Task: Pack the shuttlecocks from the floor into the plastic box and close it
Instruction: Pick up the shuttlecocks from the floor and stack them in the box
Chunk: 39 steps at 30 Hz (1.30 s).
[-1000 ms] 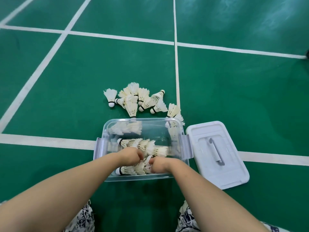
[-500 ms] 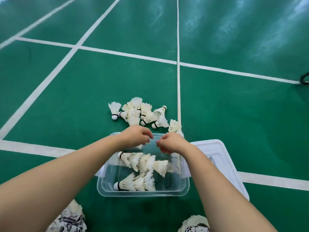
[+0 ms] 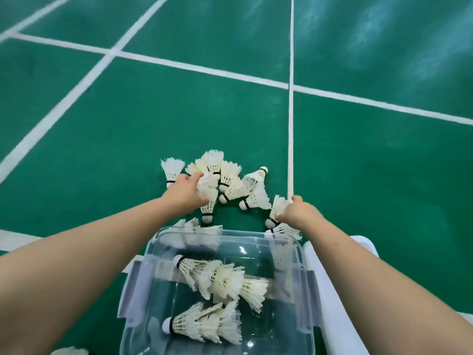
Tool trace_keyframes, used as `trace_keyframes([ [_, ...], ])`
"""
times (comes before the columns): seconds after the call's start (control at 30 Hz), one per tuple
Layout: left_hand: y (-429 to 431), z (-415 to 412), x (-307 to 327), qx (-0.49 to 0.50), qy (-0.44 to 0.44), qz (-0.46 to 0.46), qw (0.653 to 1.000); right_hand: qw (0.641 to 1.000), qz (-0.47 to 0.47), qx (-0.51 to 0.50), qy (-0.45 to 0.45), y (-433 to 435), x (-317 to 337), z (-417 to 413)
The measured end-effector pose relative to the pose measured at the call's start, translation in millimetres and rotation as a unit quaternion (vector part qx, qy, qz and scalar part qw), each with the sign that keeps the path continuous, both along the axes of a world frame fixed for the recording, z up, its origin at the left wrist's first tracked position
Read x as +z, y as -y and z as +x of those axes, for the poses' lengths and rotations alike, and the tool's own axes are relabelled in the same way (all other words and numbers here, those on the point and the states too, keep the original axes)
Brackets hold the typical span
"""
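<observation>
Both hands were inside the plastic box [image 3: 231,233] a second ago and are now at the floor pile [image 3: 230,180] just beyond its far rim, so the next pickup looks underway. Left hand [image 3: 185,192] curled round shuttlecock feathers. Right hand [image 3: 298,213] pinches a shuttlecock [image 3: 277,204] off the box's far right corner, by the court line [image 3: 290,124]. Two nested rows [image 3: 220,278] lie in the box. Lid [image 3: 332,290] is off, right of the box, partly under the right forearm. Roughly ten still outside, nothing seems to block them

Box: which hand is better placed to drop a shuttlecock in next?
Right. The right hand already grips a shuttlecock just beyond the box's far right corner. The left hand grips into the pile, farther from the box.
</observation>
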State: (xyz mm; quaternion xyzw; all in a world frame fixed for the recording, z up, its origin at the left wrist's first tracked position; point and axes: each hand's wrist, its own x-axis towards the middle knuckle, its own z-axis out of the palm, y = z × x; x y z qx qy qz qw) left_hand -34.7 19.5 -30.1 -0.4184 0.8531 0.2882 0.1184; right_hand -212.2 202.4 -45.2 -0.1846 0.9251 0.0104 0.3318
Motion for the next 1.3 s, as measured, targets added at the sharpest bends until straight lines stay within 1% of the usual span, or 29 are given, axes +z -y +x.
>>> trace_keyframes([
  [0.07, 1.0, -9.1, -12.9, 0.003, 0.003, 0.011, 1.000, 1.000, -0.008, -0.014, 0.015, 0.8, -15.2, -2.2],
  [0.17, 1.7, -20.0, -27.2, 0.018, 0.002, 0.008, 1.000, 0.997, -0.071, -0.033, -0.004, -0.1, -28.7, -4.7],
  [0.27, 5.1, -21.4, -34.3, 0.035, -0.003, -0.011, 0.999, 0.991, -0.121, -0.047, -0.031, -1.2, -30.4, -5.8],
  [0.33, 7.8, -18.4, -35.4, 0.032, -0.004, -0.020, 0.999, 0.989, -0.137, -0.042, -0.026, -1.4, -25.1, -5.4],
  [0.43, 9.2, -12.9, -33.6, 0.020, -0.011, -0.022, 0.999, 0.986, -0.165, -0.033, -0.008, -1.6, -9.1, -5.1],
  [0.53, 8.0, -7.7, -28.3, 0.007, -0.020, -0.024, 0.999, 0.973, -0.225, -0.029, -0.029, 0.2, 12.8, -2.3],
  [0.7, 6.5, 1.5, -2.4, 0.034, -0.032, -0.049, 0.998, 0.937, -0.343, -0.043, -0.056, -4.0, 60.2, 10.2],
  [0.83, 1.3, 11.7, 23.5, 0.045, -0.045, -0.044, 0.997, 0.911, -0.406, -0.062, -0.034, -14.5, 94.8, 27.8],
  [0.97, -16.4, 27.8, 42.4, 0.062, -0.101, -0.044, 0.992, 0.906, -0.419, -0.058, 0.020, -31.9, 114.1, 59.6],
  [1.1, -47.4, 47.1, 55.8, 0.029, -0.138, -0.036, 0.989, 0.912, -0.403, -0.026, 0.070, -52.0, 121.0, 94.1],
  [1.17, -63.6, 56.4, 61.5, 0.008, -0.154, -0.027, 0.988, 0.922, -0.375, 0.009, 0.091, -61.6, 120.4, 109.4],
  [1.23, -79.9, 62.8, 65.2, -0.026, -0.159, -0.016, 0.987, 0.940, -0.321, 0.070, 0.092, -70.5, 116.5, 122.8],
  [1.3, -96.0, 66.0, 65.2, -0.063, -0.157, 0.022, 0.985, 0.948, -0.284, 0.112, 0.091, -78.3, 109.7, 133.1],
])
